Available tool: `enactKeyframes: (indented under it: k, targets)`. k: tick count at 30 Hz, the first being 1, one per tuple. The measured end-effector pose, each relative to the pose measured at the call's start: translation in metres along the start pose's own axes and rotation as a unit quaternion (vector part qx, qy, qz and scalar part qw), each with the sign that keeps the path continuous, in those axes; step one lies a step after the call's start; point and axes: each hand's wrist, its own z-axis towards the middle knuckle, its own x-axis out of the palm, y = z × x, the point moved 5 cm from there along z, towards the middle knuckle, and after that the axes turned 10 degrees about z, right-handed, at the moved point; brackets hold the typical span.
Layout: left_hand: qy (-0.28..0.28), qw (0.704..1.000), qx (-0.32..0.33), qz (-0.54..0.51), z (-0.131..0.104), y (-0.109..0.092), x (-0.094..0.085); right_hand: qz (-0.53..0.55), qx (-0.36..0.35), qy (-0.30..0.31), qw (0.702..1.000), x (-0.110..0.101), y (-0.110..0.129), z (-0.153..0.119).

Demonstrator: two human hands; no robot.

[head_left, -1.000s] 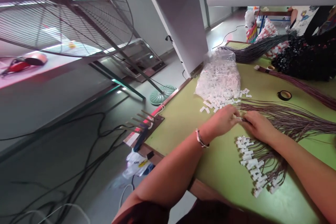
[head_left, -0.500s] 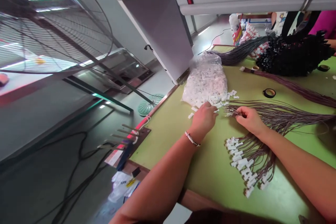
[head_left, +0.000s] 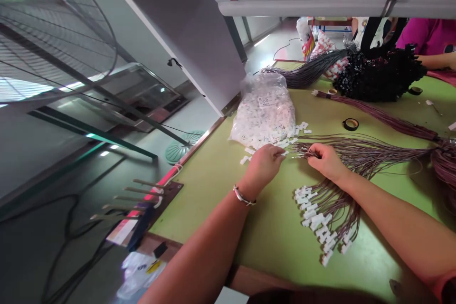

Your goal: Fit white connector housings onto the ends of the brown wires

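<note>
Between the thumb and fingers of my left hand (head_left: 264, 166) is a small white connector (head_left: 284, 153), in front of a clear plastic bag (head_left: 263, 111) full of white connectors. My right hand (head_left: 327, 160) pinches thin brown wires (head_left: 377, 149) near their bare tips, which point left toward my left hand. Below the right hand, several wires end in white connectors (head_left: 317, 221) lying in a slanting row on the green table (head_left: 199, 204). A few loose connectors (head_left: 245, 159) lie beside the bag.
Black tape (head_left: 350, 124), a tied brown wire bundle (head_left: 381, 111), grey wires (head_left: 302, 76) and a black heap (head_left: 381, 76) lie farther back. A pronged rack (head_left: 156, 204) sits at the left table edge. A person in magenta (head_left: 427, 35) is at the back right. A fan (head_left: 57, 42) stands left.
The view has shifted, so the scene sits farther left. My left hand has drawn back slightly from the pile by the bag, with a connector at its fingertips. My right hand still holds the wires.
</note>
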Motion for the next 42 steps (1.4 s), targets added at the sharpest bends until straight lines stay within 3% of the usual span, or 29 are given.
enactKeyframes:
  k: [5,11,19,22,28,34,42]
  targets:
    - [0.046,0.975,-0.092,-0.198,-0.002,0.009,0.000,0.033,0.003,-0.017,0.999,-0.002,0.003,-0.001]
    - [0.069,0.876,-0.124,-0.461,-0.005,0.004,0.006,0.041,0.011,-0.020,0.999,-0.002,0.009,0.000]
    - [0.101,0.781,-0.151,-0.597,-0.014,-0.011,0.016,-0.009,-0.009,-0.068,0.998,-0.006,0.012,-0.002]
    - [0.095,0.777,-0.146,-0.605,-0.013,-0.010,0.017,-0.022,-0.011,-0.076,0.997,-0.006,0.013,-0.003]
    - [0.091,0.798,-0.116,-0.584,-0.012,-0.008,0.018,-0.041,-0.020,-0.085,0.995,-0.006,0.013,-0.004]
    - [0.077,0.791,-0.106,-0.597,-0.012,-0.011,0.012,-0.043,-0.030,-0.093,0.994,-0.007,0.013,-0.006]
    - [0.046,0.807,-0.105,-0.580,-0.011,-0.016,0.020,-0.023,-0.020,-0.049,0.998,-0.002,0.007,-0.004]
